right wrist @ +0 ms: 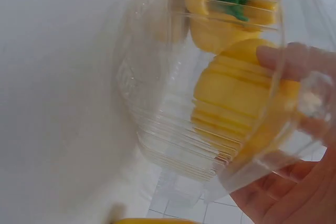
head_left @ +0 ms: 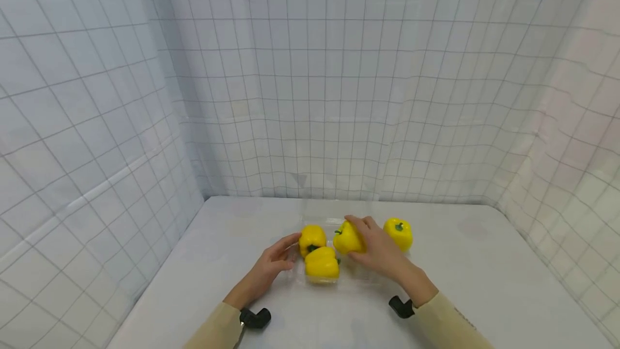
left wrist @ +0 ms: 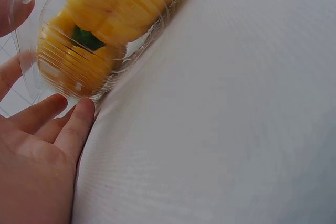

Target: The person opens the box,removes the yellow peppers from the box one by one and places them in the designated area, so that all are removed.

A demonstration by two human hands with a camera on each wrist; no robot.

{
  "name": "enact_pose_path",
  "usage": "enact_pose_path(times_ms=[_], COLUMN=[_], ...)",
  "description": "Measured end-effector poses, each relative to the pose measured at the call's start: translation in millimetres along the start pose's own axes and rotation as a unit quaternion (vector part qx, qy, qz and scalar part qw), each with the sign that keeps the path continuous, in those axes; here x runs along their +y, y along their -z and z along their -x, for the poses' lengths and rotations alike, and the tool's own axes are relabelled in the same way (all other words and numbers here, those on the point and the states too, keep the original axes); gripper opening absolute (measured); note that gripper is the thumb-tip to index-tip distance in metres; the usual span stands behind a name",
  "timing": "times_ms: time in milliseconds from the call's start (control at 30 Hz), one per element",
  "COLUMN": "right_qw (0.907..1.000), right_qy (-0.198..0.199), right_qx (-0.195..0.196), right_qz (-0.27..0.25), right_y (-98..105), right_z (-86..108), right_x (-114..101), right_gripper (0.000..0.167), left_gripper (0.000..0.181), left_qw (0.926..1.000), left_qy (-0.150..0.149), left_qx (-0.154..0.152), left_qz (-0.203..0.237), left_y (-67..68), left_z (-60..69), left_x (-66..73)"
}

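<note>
A clear ribbed plastic container [head_left: 357, 280] holds two yellow bell peppers in its left half, one at the back [head_left: 311, 237] and one in front [head_left: 322, 264]. My left hand [head_left: 271, 264] touches the container's left side, its fingers extended against the wall in the left wrist view. My right hand [head_left: 382, 249] grips a third yellow bell pepper [head_left: 349, 238] over the right half of the container. Seen through the clear wall in the right wrist view, that pepper [right wrist: 231, 98] sits between thumb and fingers. Whether it rests on the container's bottom I cannot tell.
Another yellow bell pepper [head_left: 398, 233] stands on the white table [head_left: 460, 263], right of the container. The container's clear lid appears raised at the back. White grid-patterned curtains [head_left: 339, 69] enclose the table at the back and both sides.
</note>
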State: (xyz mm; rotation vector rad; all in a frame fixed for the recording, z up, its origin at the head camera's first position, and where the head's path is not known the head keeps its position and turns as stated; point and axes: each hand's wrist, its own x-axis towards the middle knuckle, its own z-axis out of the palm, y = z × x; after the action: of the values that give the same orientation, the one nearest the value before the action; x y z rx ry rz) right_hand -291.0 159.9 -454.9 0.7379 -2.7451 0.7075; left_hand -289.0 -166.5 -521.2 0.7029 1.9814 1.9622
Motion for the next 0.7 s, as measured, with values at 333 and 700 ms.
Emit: enact_pose_path(times_ms=[333,700], right_qw=[1.0000,0.9995], right_qy=[-0.002,0.012], right_qx=[0.009,0.028], right_qz=[0.003,0.008], right_y=[12,20], right_z=[4.1,14.3], right_x=[-6,-12], right_gripper=[0.084,0.082], left_gripper=[0.066,0.065], left_qw=[0.9999,0.9995], left_qy=[0.004,0.020], left_qx=[0.012,0.019], left_qz=[0.003,-0.015], left_y=[-0.9,-4.5], left_z=[-2.0,2.2], left_x=[4.4,7.1])
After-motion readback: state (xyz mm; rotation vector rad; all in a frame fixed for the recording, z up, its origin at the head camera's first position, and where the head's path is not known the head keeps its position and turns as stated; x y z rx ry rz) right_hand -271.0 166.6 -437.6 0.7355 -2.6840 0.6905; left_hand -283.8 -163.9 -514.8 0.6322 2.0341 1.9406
